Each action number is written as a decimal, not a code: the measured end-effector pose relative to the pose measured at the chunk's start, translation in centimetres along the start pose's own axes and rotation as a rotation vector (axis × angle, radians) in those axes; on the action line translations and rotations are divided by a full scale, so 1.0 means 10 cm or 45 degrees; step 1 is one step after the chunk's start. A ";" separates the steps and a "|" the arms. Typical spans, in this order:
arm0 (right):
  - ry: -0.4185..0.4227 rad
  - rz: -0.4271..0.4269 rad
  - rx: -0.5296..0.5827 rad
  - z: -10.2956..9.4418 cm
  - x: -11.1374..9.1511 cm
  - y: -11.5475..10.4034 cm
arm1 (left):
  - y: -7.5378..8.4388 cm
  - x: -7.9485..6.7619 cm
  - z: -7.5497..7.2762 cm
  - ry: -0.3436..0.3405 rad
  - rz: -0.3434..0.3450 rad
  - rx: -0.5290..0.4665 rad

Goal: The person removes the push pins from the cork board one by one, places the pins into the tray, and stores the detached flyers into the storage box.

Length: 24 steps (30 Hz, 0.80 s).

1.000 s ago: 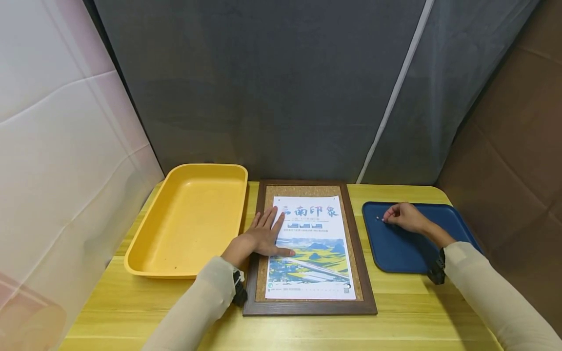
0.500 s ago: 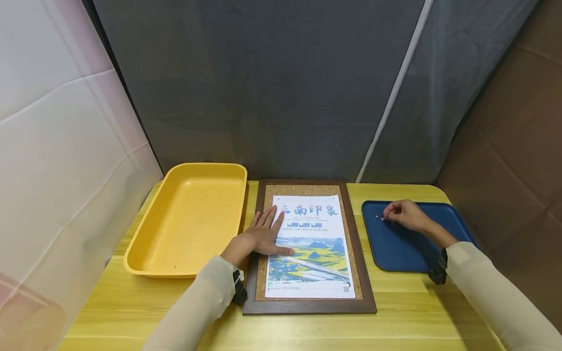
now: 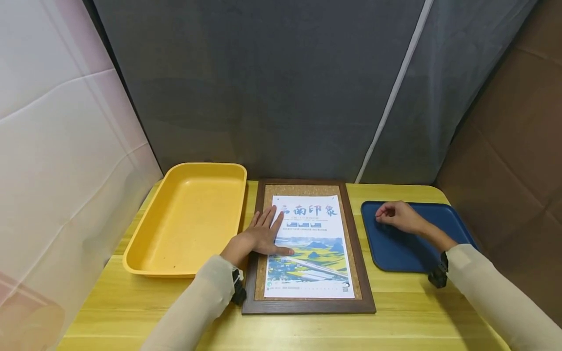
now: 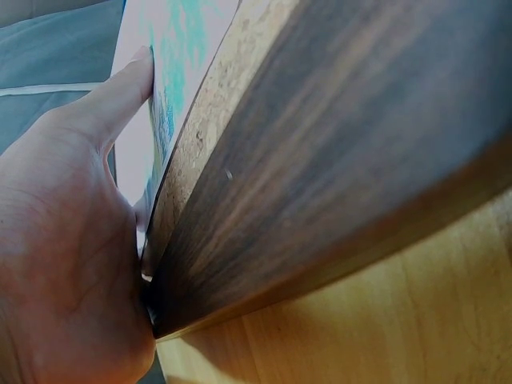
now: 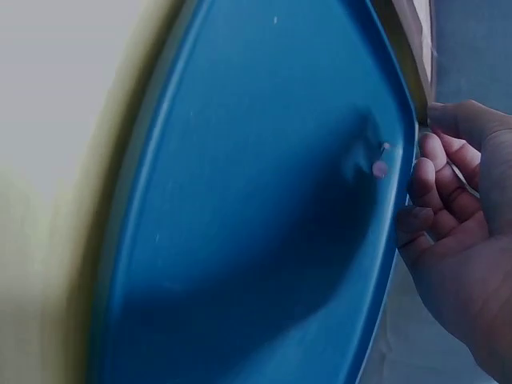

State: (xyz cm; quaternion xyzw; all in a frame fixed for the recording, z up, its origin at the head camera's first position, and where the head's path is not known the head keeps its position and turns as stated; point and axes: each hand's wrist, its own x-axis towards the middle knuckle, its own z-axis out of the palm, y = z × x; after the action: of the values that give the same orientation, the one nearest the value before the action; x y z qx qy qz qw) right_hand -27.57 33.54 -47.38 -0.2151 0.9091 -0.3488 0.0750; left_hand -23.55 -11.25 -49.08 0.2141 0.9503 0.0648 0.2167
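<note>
A dark brown rectangular wooden frame (image 3: 307,307) was marked by streaked grain and a smooth finish. Within it, a speckled tan cork panel (image 3: 303,189) was shown rough and matt, partly covered by a smooth white sheet of printed paper (image 3: 307,243). Smooth, plastic-looking surfaces were seen on the deep yellow rectangular tray (image 3: 193,219) and the shallow dark-blue rectangular tray (image 3: 395,253), whose rim was lit by a soft sheen. The yellowish wood-grained tabletop (image 3: 307,334) was faintly glossed; matt cloth was seen in the beige sleeves (image 3: 202,292).
</note>
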 end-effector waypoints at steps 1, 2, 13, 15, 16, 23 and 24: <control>-0.010 -0.009 0.000 0.01 0.00 -0.02 | 0.01 -0.01 -0.01 0.005 0.005 -0.007; -0.019 -0.009 0.001 0.02 0.00 -0.04 | 0.01 -0.01 -0.01 0.009 0.009 -0.010; -0.082 -0.096 -0.022 0.11 0.00 -0.27 | -0.04 0.07 0.04 -0.036 -0.023 -0.012; -0.082 -0.120 -0.031 0.13 0.00 -0.31 | -0.04 0.08 0.04 -0.034 -0.024 -0.007; -0.084 -0.127 -0.033 0.14 0.00 -0.32 | -0.04 0.08 0.04 -0.032 -0.024 -0.005; -0.117 -0.210 -0.032 0.19 -0.03 -0.45 | -0.04 0.07 0.04 -0.025 -0.020 -0.011; -0.118 -0.215 -0.028 0.20 -0.03 -0.47 | -0.03 0.07 0.03 -0.027 -0.020 -0.010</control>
State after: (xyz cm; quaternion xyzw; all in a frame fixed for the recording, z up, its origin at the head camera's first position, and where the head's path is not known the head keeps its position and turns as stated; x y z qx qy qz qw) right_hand -25.10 29.37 -45.80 -0.3078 0.8871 -0.3334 0.0851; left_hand -24.07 -11.26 -49.68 0.2063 0.9493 0.0645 0.2280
